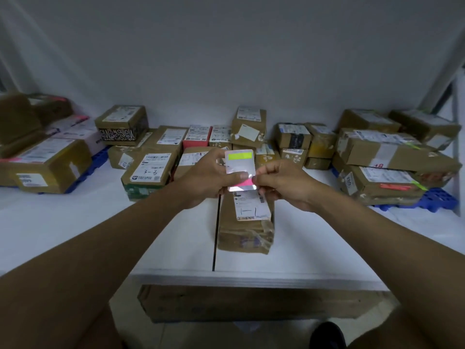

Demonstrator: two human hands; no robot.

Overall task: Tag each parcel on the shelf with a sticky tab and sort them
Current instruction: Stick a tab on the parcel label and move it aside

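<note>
Above the middle of the white shelf (176, 238), the left hand (208, 175) grips a glossy tab card (239, 170), thumb pressed on its face, fingers curled behind. The card carries a yellow-green strip near its top and pink tabs (245, 182) lower down. The right hand (281, 183) pinches the card's right edge at the pink tabs with thumb and forefinger; whether a tab is already lifted is hard to tell through the glare. Directly under the hands a long brown parcel (245, 227) lies on the shelf, its white label marked "1-1". Behind it, unsorted parcels (251, 127) crowd the back wall, one marked "3-3" (151, 170) left of the hands. Stacks (382, 157) at the right and at the left (47, 165) rest on blue pallets (437, 200). A big carton (251, 303) sits on the floor below.
</note>
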